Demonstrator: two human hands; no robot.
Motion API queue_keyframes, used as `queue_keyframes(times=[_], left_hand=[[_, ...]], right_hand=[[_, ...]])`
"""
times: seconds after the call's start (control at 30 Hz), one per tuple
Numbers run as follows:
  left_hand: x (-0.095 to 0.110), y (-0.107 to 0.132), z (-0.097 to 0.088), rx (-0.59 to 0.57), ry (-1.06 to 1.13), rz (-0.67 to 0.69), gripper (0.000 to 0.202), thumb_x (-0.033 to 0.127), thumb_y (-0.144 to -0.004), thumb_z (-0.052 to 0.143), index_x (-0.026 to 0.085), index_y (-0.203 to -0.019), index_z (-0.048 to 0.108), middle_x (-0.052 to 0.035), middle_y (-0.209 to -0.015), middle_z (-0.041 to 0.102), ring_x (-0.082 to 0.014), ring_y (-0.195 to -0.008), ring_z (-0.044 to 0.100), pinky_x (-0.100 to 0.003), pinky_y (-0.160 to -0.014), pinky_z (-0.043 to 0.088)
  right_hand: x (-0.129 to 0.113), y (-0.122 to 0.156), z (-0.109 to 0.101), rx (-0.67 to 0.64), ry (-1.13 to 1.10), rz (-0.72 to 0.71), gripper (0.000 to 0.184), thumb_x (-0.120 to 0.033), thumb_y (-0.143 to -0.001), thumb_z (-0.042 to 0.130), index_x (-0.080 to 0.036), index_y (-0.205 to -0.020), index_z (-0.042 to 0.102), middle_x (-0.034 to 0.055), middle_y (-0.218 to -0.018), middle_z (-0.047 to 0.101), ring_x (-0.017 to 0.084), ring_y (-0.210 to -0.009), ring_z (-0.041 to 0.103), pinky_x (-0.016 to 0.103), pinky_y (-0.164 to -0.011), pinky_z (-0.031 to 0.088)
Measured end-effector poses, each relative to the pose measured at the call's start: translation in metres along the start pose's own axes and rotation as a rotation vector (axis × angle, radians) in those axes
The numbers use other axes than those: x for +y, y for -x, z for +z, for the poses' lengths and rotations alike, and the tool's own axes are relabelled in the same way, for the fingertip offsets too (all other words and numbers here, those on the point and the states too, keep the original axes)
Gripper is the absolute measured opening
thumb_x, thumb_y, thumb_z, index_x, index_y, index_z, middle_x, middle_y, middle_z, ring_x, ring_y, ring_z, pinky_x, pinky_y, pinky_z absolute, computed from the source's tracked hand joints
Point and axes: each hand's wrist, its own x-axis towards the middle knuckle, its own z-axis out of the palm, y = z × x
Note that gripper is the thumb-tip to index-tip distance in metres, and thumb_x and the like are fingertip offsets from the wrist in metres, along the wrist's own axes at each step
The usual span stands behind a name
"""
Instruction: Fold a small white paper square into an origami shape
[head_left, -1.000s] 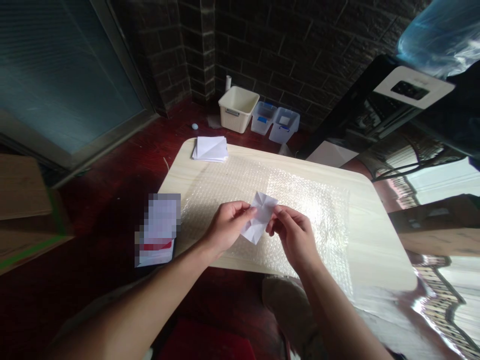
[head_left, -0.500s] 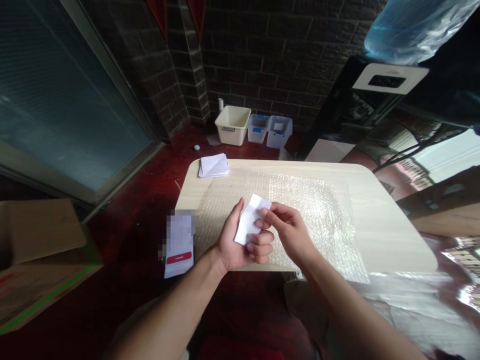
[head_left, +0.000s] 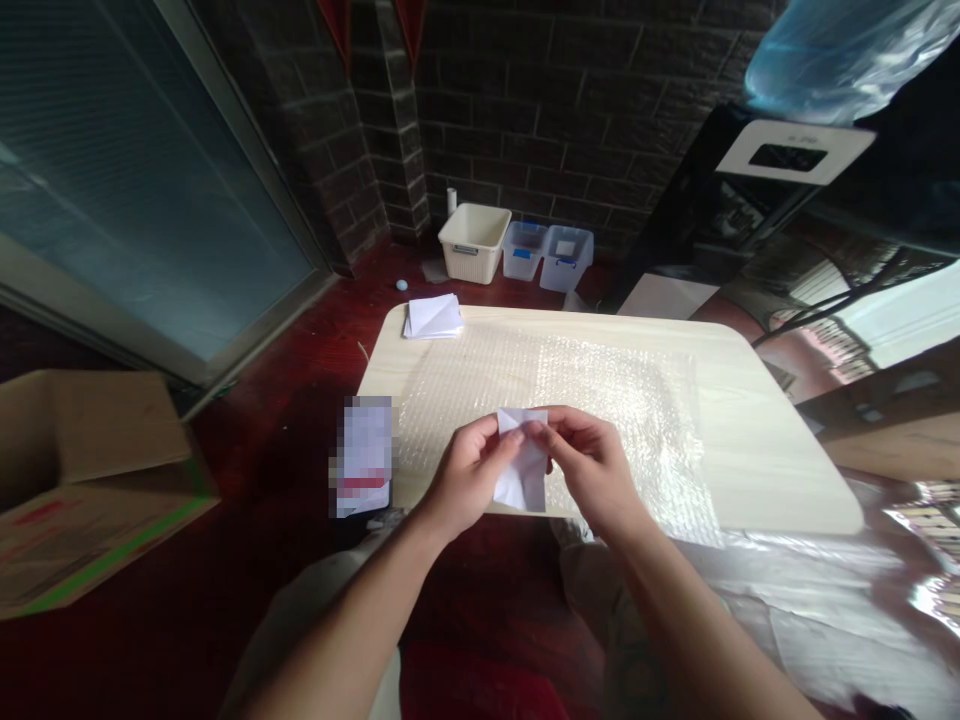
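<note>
A small folded piece of white paper [head_left: 520, 478] is held upright between both hands, above the near edge of the table. My left hand [head_left: 469, 475] is closed on its left side, thumb pressed on the front face. On the right side, my right hand [head_left: 581, 455] pinches the paper near its top, the two thumbs almost touching. The fingers behind the sheet are mostly hidden. Beneath the hands, a sheet of bubble wrap [head_left: 630, 410] covers much of the pale wooden table [head_left: 780, 430]. A stack of white paper [head_left: 433, 317] lies at the table's far left corner.
A phone-like item [head_left: 365, 455], partly pixelated, sits at the table's left edge. An open cardboard box [head_left: 112, 490] stands on the floor at left. Beyond the table are a cream bin [head_left: 474, 250], two clear plastic boxes [head_left: 566, 262] and a water dispenser [head_left: 697, 220].
The paper, earlier lying tilted across my left palm, now stands more upright. My left hand has turned over, bringing its thumb onto the front beside the right thumb. The view has shifted slightly.
</note>
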Motion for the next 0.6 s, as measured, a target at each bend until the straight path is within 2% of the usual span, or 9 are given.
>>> queue_keyframes(times=[0.1,0.2,0.27,0.37,0.43,0.5,0.6], left_hand=[[0.004,-0.005,0.004,-0.037,-0.077,0.013,0.032,0.044,-0.095,0.073,0.013,-0.100,0.075,-0.0085,-0.090,0.076,-0.0197,-0.080,0.068,-0.028,-0.071,0.050],[0.008,-0.010,0.005,-0.082,-0.095,0.014,0.031,0.038,-0.091,0.078,0.013,-0.108,0.077,-0.0096,-0.094,0.078,-0.0207,-0.080,0.071,-0.029,-0.071,0.052],[0.008,-0.012,0.006,-0.070,-0.094,0.057,0.031,0.033,-0.089,0.079,0.014,-0.114,0.077,-0.0081,-0.092,0.079,-0.0193,-0.077,0.071,-0.028,-0.069,0.052],[0.005,-0.011,0.011,-0.059,-0.137,0.164,0.018,0.027,-0.091,0.076,0.015,-0.104,0.081,-0.0082,-0.094,0.081,-0.0195,-0.083,0.074,-0.027,-0.074,0.055],[0.002,-0.008,0.015,-0.057,-0.173,0.221,0.014,0.024,-0.092,0.074,0.016,-0.099,0.083,-0.0097,-0.101,0.082,-0.0218,-0.093,0.076,-0.029,-0.083,0.057],[-0.001,-0.003,0.018,-0.056,-0.220,0.254,0.017,0.025,-0.093,0.074,0.017,-0.105,0.084,-0.0107,-0.108,0.082,-0.0238,-0.100,0.076,-0.031,-0.088,0.058],[-0.005,0.003,0.021,-0.033,-0.337,0.296,0.022,0.029,-0.097,0.071,0.019,-0.113,0.083,-0.0108,-0.113,0.081,-0.0237,-0.102,0.075,-0.030,-0.084,0.057]], right_hand=[[-0.001,0.000,-0.006,-0.017,-0.087,0.029,0.009,-0.029,-0.088,0.079,-0.021,-0.090,0.082,0.0010,-0.070,0.069,0.013,-0.058,0.056,0.025,-0.054,0.047],[0.000,0.001,-0.015,-0.021,-0.156,0.089,0.007,-0.024,-0.087,0.076,-0.020,-0.084,0.081,0.0001,-0.067,0.067,0.012,-0.054,0.057,0.024,-0.050,0.046],[0.002,0.003,-0.020,0.003,-0.182,0.116,0.008,-0.025,-0.086,0.075,-0.020,-0.082,0.080,-0.0002,-0.066,0.066,0.012,-0.052,0.056,0.024,-0.047,0.045],[0.003,0.008,-0.023,0.064,-0.231,0.137,0.008,-0.024,-0.084,0.074,-0.019,-0.080,0.079,-0.0016,-0.060,0.061,0.011,-0.049,0.053,0.023,-0.045,0.043],[0.002,0.013,-0.023,0.092,-0.253,0.141,0.009,-0.026,-0.085,0.073,-0.019,-0.086,0.079,-0.0030,-0.059,0.058,0.010,-0.049,0.052,0.022,-0.046,0.043],[0.001,0.018,-0.025,0.097,-0.244,0.130,0.017,-0.030,-0.087,0.076,-0.020,-0.099,0.080,-0.0039,-0.063,0.058,0.010,-0.052,0.052,0.022,-0.049,0.046],[-0.001,0.027,-0.032,0.062,-0.206,0.118,0.030,-0.036,-0.090,0.078,-0.022,-0.115,0.077,-0.0039,-0.067,0.060,0.011,-0.056,0.055,0.023,-0.054,0.050]])
